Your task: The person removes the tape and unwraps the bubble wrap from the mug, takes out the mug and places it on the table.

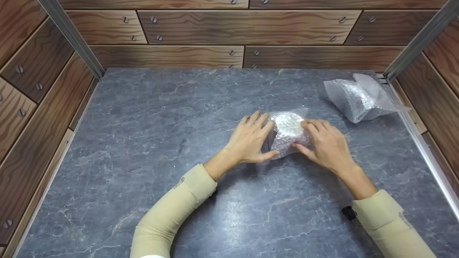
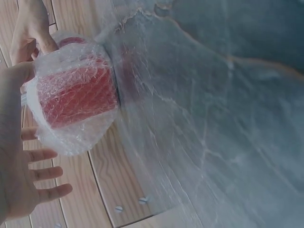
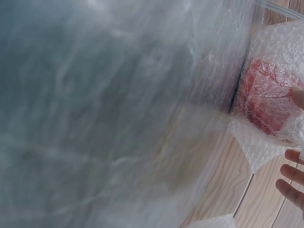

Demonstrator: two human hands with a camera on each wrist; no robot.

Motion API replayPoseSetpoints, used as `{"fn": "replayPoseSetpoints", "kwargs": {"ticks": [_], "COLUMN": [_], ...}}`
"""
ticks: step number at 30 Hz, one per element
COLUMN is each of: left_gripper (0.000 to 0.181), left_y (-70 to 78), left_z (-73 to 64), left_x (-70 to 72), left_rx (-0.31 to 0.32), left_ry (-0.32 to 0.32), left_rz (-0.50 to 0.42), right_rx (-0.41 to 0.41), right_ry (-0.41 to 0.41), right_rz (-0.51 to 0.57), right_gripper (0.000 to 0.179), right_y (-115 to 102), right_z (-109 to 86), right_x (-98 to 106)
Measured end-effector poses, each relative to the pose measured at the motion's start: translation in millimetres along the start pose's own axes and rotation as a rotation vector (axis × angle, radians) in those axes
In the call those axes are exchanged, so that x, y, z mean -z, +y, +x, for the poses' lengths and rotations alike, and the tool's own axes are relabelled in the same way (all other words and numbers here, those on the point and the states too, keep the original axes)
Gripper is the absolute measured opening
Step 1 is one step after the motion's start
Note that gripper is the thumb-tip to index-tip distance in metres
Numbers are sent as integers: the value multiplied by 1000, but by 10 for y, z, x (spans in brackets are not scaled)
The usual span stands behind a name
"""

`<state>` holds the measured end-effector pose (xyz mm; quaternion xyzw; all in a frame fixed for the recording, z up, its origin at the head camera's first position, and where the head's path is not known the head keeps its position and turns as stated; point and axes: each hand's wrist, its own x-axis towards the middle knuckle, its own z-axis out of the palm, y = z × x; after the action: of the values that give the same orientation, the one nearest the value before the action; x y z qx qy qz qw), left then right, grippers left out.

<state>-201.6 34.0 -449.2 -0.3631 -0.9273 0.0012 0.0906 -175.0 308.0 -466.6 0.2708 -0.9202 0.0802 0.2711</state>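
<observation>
A red, rounded item in clear bubble wrap (image 2: 78, 95) stands on the table, its kind blurred by the wrap. From above, the bundle (image 1: 288, 125) looks shiny and whitish, with loose wrap spreading at its near side. My left hand (image 1: 251, 138) lies along its left side, fingers extended and spread, thumb at the near edge of the wrap. On the other side, my right hand (image 1: 328, 143) touches the bundle with thumb and fingertips. In the right wrist view the right thumb (image 3: 298, 97) presses the wrap while the other fingers (image 3: 292, 173) stretch out loosely.
Another crumpled piece of bubble wrap (image 1: 358, 96) lies at the back right, over the table edge. The grey marbled table (image 1: 143, 118) is bounded by wood-patterned walls (image 1: 247, 27) and metal rails (image 1: 426, 150).
</observation>
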Motion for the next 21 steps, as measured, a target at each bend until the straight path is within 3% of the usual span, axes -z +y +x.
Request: {"fn": "replayPoseSetpoints", "kwargs": {"ticks": [21], "left_gripper": [81], "left_y": [-124], "left_z": [-167], "left_x": [30], "left_rx": [15], "left_ry": [17], "left_rz": [-22], "right_rx": [24], "right_ry": [-8], "right_rz": [-4], "right_gripper": [63], "right_y": [-174], "right_z": [105], "right_x": [-42]}}
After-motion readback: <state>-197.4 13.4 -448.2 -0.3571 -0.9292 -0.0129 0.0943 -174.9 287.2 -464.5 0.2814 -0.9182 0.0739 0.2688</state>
